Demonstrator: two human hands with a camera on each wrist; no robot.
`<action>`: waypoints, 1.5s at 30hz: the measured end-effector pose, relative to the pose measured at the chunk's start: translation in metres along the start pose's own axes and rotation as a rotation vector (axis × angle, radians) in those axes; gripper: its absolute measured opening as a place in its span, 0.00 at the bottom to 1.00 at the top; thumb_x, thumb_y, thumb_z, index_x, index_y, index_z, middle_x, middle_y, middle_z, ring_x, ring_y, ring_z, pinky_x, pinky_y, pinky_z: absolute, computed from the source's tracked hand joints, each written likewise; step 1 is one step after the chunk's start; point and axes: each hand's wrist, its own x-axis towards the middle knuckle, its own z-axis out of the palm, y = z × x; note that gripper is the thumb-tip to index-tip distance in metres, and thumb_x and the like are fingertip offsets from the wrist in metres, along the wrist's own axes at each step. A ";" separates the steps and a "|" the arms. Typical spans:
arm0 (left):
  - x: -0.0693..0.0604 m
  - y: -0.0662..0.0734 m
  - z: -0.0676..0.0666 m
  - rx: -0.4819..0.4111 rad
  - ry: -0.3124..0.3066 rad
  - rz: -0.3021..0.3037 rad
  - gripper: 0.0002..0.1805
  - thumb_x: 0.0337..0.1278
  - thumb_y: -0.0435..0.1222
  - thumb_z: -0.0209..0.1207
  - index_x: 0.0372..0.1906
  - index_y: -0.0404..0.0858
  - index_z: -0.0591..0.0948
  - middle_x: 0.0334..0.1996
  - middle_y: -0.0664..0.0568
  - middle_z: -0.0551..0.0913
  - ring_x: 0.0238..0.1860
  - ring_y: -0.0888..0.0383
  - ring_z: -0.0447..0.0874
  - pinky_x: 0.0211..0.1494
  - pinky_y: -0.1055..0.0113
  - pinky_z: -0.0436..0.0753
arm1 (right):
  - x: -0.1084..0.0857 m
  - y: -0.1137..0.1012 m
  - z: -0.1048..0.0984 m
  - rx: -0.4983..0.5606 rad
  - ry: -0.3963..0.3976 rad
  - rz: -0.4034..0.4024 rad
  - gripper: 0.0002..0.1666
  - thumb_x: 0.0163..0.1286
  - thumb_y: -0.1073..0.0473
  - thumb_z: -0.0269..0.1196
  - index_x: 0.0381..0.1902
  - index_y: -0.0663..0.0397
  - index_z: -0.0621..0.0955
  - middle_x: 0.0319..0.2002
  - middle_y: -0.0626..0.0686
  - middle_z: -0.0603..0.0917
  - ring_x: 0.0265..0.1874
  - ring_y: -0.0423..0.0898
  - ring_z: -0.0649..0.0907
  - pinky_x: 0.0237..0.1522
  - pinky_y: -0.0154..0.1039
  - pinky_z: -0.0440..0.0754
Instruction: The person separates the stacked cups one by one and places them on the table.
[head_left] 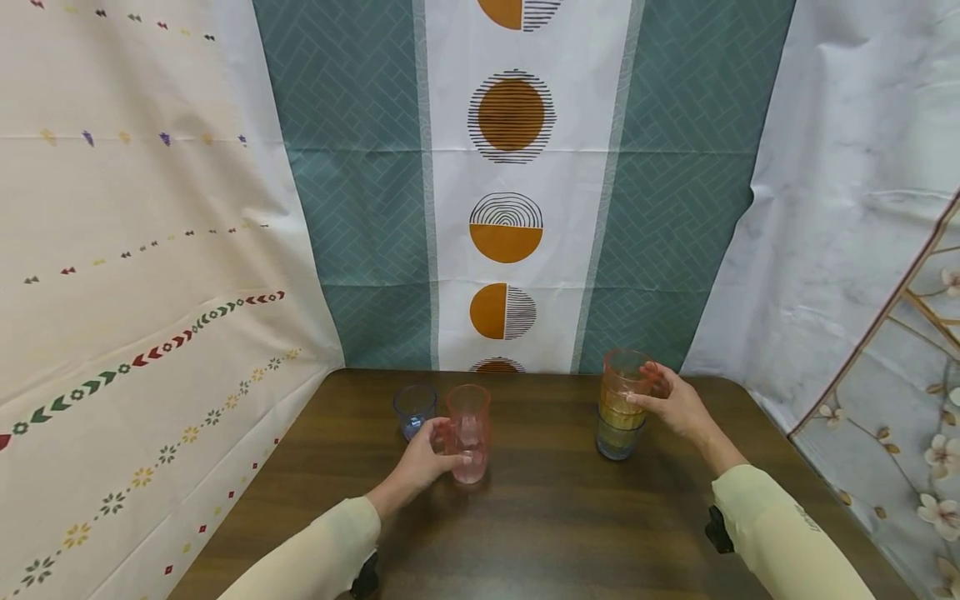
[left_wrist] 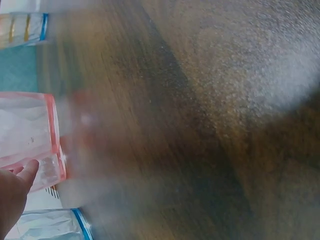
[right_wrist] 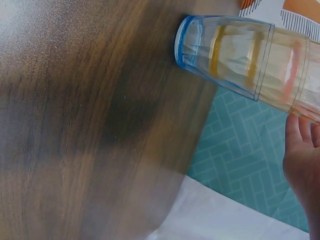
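My left hand point(head_left: 422, 460) holds a clear pink glass point(head_left: 469, 417), thumb in front and fingers at its left side. In the left wrist view a second pink rim shows beside the held pink glass point(left_wrist: 25, 122); whether it is another glass I cannot tell. A blue glass point(head_left: 415, 406) stands just behind that hand. On the right, my right hand point(head_left: 678, 407) grips the pink glass point(head_left: 626, 367) topping a nested stack. Below it come a yellow glass point(head_left: 621, 410) and a blue glass point(right_wrist: 195, 42) at the bottom.
The dark wooden table point(head_left: 525, 533) lies under everything. A teal and white patterned cloth point(head_left: 360, 208) hangs behind its far edge. Cream cloth point(head_left: 150, 333) hangs on the left, and a pale floral cloth point(head_left: 862, 292) on the right.
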 end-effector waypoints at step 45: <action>0.015 0.023 -0.021 0.018 -0.040 0.030 0.47 0.54 0.35 0.72 0.73 0.30 0.57 0.69 0.32 0.65 0.71 0.35 0.60 0.70 0.40 0.61 | 0.001 0.003 0.001 0.003 0.012 -0.015 0.52 0.67 0.54 0.69 0.75 0.70 0.53 0.73 0.69 0.60 0.71 0.67 0.61 0.67 0.63 0.61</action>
